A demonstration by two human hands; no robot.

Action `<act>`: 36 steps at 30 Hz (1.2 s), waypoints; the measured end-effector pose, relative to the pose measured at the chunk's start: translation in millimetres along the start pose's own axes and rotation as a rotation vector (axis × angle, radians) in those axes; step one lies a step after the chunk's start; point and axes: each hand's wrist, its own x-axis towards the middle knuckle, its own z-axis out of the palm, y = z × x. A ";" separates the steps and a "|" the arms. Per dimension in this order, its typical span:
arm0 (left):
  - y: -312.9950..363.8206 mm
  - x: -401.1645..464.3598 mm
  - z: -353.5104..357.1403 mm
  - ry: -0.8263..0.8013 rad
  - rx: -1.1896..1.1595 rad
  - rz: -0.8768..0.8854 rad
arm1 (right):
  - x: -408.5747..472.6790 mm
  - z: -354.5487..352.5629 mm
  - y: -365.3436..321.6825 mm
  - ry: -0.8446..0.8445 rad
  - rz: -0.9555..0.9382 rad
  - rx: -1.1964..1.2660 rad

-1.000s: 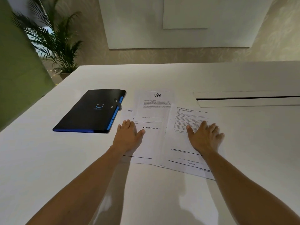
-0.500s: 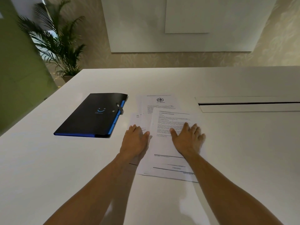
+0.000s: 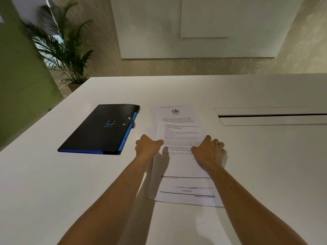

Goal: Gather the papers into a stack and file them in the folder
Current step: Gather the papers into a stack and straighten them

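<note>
Lying on the white tabletop (image 3: 247, 174), just right of the folder (image 3: 99, 129): the papers (image 3: 182, 167), white printed sheets overlapping in a rough, uneven pile. Showing at the far end, a sheet with a hexagonal logo and a block of small text; covering most of the pile, a page with an underlined heading and dense paragraphs; sticking out at the near edge, a sheet lying upside down with ruled lines. Print too small to read.

Resting at the pile's left edge, the left hand (image 3: 147, 147), fingers curled under, thumb tip touching the top page; impossible to tell whether pinching any sheet. Pressing on the pile's right edge, the right hand (image 3: 209, 151), fingers bent, thumb lying on the page, gripping nothing visibly.

Sitting closed and flat, the folder: black cover, blue tabs along its right edge, a small blue smile mark.
</note>
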 end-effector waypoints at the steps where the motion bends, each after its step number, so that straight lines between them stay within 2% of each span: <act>1: 0.6 0.9 -1.4 -0.019 -0.050 -0.002 | -0.6 -0.1 -1.9 -0.003 -0.008 -0.004; 6: -1.4 8.8 -5.6 -0.121 -0.259 -0.114 | -2.7 -0.8 -5.3 0.000 -0.037 0.001; 10: -2.7 11.0 -8.3 -0.149 -0.259 -0.141 | -2.3 -1.6 -5.4 0.002 -0.044 0.030; 15: -4.5 11.9 -6.0 -0.209 -0.256 -0.082 | 1.0 -1.4 -6.6 0.003 -0.049 0.101; 19: -6.4 11.0 3.4 -0.144 -0.136 0.047 | 8.3 -0.3 -5.0 0.006 -0.042 0.167; 22: -4.5 7.7 9.5 -0.050 0.078 0.169 | 15.3 -1.4 -2.8 0.003 -0.029 0.227; 25: -0.5 1.9 20.3 0.043 0.310 0.197 | 19.9 -2.3 -2.9 0.002 -0.025 0.247; 27: 3.7 -1.1 24.1 0.067 0.360 0.187 | 20.6 -1.5 -3.9 0.012 -0.036 0.223; 36: 10.0 15.0 1.9 -0.114 0.014 0.107 | 20.5 3.2 -6.2 -0.005 -0.082 0.108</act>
